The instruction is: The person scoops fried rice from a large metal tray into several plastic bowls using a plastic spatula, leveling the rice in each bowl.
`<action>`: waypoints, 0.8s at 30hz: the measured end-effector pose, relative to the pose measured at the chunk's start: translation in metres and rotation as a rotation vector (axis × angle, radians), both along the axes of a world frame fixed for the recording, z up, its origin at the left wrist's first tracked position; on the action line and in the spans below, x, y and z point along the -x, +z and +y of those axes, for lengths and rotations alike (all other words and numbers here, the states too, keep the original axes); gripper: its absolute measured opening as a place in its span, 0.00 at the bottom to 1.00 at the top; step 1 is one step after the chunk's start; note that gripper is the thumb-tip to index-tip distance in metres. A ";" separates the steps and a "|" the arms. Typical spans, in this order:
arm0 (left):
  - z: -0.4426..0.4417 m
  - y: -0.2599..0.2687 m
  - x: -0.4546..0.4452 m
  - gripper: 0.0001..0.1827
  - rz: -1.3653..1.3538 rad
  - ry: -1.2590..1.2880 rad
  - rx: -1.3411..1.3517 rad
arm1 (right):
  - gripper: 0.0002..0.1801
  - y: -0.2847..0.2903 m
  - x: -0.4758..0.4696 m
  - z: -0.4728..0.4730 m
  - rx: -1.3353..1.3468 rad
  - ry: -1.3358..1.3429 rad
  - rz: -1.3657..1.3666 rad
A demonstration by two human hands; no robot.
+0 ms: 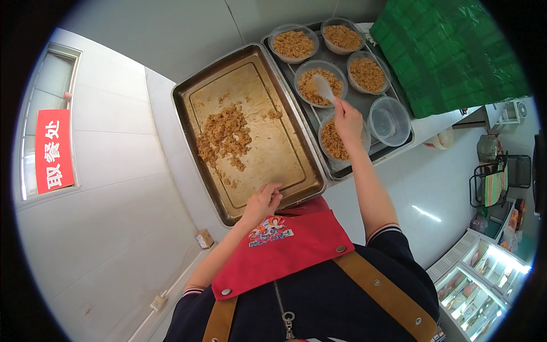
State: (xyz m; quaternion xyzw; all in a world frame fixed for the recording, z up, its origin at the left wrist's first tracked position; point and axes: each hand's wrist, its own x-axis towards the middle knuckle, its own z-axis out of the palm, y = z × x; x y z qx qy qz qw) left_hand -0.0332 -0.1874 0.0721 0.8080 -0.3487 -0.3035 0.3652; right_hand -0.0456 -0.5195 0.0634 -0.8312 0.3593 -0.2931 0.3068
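Note:
My right hand (pixel 348 122) is closed around the handle of a pale plastic rice paddle (pixel 323 87), whose blade rests on the brown crumbly food in a clear plastic bowl (pixel 304 96). Several similar bowls of this food stand about it on a dark tray (pixel 314 112); one clear plastic bowl (pixel 389 121) at the right holds no food. To the left lies a large metal baking tray (pixel 273 149) with a loose heap of the crumbly food (pixel 226 134). My left hand (pixel 263 201) hovers at or over its near edge, fingers slightly bent and holding nothing.
A bulky green wrapped block (pixel 448 55) stands beyond the bowls at the right. A wall (pixel 115 171) runs along the left, with a small cardboard box (pixel 204 239) and a plug socket (pixel 159 301). A lit glass-topped display freezer (pixel 474 273) and a folding chair (pixel 491 184) are farther right.

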 end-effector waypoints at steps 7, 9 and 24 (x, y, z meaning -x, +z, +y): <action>-0.005 -0.012 0.003 0.17 -0.025 -0.014 0.001 | 0.15 -0.003 -0.012 -0.031 -0.703 -0.054 0.076; -0.006 -0.013 0.004 0.17 -0.039 -0.021 -0.008 | 0.15 -0.007 -0.017 -0.040 -0.750 -0.064 0.140; -0.020 -0.007 0.005 0.16 -0.039 -0.007 0.053 | 0.17 -0.003 -0.037 -0.053 -0.525 0.096 0.233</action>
